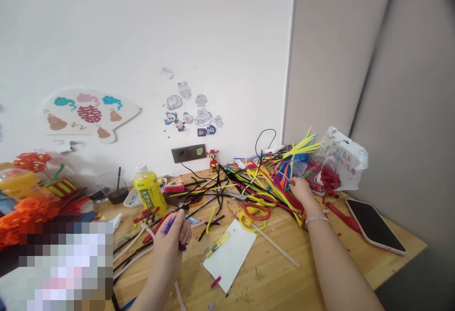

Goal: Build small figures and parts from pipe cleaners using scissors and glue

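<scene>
My left hand (173, 238) is closed round a purple pipe cleaner piece (168, 225) above the wooden table (270, 273), with a pink stem trailing down below the wrist. My right hand (301, 189), with a bracelet on the wrist, reaches into a tangled heap of pipe cleaners (270, 178) in yellow, red, black and green. Its fingers pinch a green pipe cleaner (304, 175) at the heap's right side.
A yellow drink bottle (149, 190) stands left of centre. Yellow scissors (250, 211) and a white paper sheet (231, 254) lie in the middle. A phone (375, 225) lies at the right edge, beside a plastic bag (341, 159). Orange craft pieces (28, 206) fill the left.
</scene>
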Tool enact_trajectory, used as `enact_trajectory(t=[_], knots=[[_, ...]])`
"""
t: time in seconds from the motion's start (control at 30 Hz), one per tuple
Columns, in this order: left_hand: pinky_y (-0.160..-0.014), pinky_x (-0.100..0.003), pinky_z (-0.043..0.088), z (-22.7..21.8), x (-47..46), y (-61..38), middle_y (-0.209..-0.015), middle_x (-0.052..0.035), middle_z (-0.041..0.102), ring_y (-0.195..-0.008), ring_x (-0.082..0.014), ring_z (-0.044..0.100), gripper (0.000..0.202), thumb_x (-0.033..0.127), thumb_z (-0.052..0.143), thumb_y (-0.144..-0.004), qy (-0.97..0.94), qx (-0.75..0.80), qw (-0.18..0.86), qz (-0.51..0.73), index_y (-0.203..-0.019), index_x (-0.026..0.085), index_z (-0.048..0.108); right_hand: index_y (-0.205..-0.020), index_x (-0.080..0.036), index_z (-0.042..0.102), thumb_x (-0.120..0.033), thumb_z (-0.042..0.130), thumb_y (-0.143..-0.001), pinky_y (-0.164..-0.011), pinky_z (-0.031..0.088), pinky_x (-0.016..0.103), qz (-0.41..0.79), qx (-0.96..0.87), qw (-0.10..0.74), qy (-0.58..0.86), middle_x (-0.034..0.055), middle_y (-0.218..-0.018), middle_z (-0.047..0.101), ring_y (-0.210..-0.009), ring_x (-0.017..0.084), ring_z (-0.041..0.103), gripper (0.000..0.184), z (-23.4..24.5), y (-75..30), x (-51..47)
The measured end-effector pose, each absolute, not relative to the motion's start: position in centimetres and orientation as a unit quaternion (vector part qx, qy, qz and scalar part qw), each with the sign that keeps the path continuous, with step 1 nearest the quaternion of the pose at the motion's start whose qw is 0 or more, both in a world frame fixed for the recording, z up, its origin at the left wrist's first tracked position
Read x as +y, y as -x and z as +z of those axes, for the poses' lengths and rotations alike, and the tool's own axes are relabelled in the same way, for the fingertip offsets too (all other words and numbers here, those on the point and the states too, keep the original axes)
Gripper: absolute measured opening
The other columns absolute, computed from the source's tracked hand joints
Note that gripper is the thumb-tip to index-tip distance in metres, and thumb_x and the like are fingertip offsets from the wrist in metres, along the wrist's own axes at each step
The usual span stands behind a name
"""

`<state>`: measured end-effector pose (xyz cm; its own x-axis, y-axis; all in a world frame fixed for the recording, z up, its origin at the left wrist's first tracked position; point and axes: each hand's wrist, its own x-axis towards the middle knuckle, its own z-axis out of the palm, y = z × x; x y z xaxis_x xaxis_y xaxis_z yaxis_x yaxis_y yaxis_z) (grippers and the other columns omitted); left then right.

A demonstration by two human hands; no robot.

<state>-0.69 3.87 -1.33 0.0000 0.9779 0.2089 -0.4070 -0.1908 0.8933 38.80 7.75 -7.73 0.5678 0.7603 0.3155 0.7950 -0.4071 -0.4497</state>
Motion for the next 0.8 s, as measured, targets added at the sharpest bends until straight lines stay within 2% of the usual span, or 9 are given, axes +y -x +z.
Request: enact_trajectory(t=[0.17, 0.27, 0.4, 0.57, 0.8], knots=[[-0.034, -0.017, 0.023, -1.4, 3.9, 0.7, -0.037, 0.0097, 0.030, -0.033, -0.0044, 0.029, 0.036, 0.033, 0.057, -0.076, -0.451, 0.322, 0.547, 0.627, -0.051, 0.019, 0.036, -0.091, -0.017, 0.064, -0.030, 0.051, -0.077, -0.074, 0.038, 0.027, -0.077, -0.459, 0.265, 0.845, 0.0106, -0.092, 0.065, -0.089, 0.022, 0.057, 0.023, -7.9, -38.1, 8.2], [-0.035, -0.018, 0.024, -1.4, 3.8, 0.7, -0.038, 0.0094, 0.031, -0.034, -0.0047, 0.030, 0.035, 0.033, 0.058, -0.075, -0.459, 0.322, 0.541, 0.627, -0.051, 0.019, 0.036, -0.080, -0.016, 0.067, -0.037, 0.056, -0.072, -0.073, 0.038, 0.030, -0.085, -0.451, 0.250, 0.853, 0.0121, -0.086, 0.065, -0.087, 0.024, 0.057, 0.025, -8.0, -37.6, 8.4], [-0.035, -0.018, 0.024, -1.3, 3.6, 0.7, -0.038, 0.0090, 0.031, -0.034, -0.0050, 0.030, 0.035, 0.033, 0.058, -0.075, -0.466, 0.327, 0.535, 0.624, -0.050, 0.019, 0.037, -0.072, -0.016, 0.068, -0.031, 0.053, -0.072, -0.067, 0.039, 0.029, -0.080, -0.438, 0.245, 0.861, 0.0118, -0.080, 0.065, -0.080, 0.023, 0.059, 0.022, -7.6, -37.4, 8.4], [-0.035, -0.019, 0.024, -1.2, 3.4, 0.7, -0.038, 0.0081, 0.033, -0.035, -0.0055, 0.031, 0.035, 0.032, 0.057, -0.076, -0.478, 0.329, 0.527, 0.621, -0.050, 0.018, 0.039, -0.072, -0.011, 0.067, -0.026, 0.047, -0.074, -0.067, 0.040, 0.031, -0.088, -0.433, 0.274, 0.854, 0.0170, -0.080, 0.063, -0.080, 0.025, 0.059, 0.026, -6.2, -36.7, 8.2], [-0.035, -0.018, 0.024, -1.2, 3.3, 0.5, -0.038, 0.0079, 0.034, -0.035, -0.0053, 0.031, 0.033, 0.032, 0.057, -0.076, -0.478, 0.329, 0.529, 0.620, -0.051, 0.018, 0.042, -0.063, -0.014, 0.056, -0.018, 0.047, -0.068, -0.078, 0.037, 0.033, -0.075, -0.499, 0.401, 0.765, 0.0136, -0.084, 0.058, -0.085, 0.024, 0.053, 0.011, -3.2, -33.7, 7.7]])
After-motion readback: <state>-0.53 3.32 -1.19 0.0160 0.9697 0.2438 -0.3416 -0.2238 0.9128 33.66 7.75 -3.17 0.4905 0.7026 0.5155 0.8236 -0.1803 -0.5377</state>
